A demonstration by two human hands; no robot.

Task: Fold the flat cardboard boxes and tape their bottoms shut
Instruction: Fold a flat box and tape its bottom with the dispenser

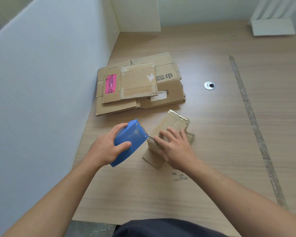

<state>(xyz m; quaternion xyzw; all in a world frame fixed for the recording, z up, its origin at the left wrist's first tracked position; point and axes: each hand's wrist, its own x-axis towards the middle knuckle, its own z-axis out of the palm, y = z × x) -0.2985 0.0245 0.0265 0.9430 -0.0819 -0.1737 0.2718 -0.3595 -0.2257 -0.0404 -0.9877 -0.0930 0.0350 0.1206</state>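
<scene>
A small folded cardboard box stands bottom-up on the wooden table, shiny tape along its far edge. My right hand presses flat on top of it with straight fingers. My left hand grips a blue tape dispenser, whose front edge touches the near left corner of the box. Behind them lies a stack of flat cardboard boxes; one bears a pink label.
A pale partition wall runs along the table's left side. A round metal cable grommet sits right of the stack. A strip of old tape runs down the table on the right. White objects stand at the far right.
</scene>
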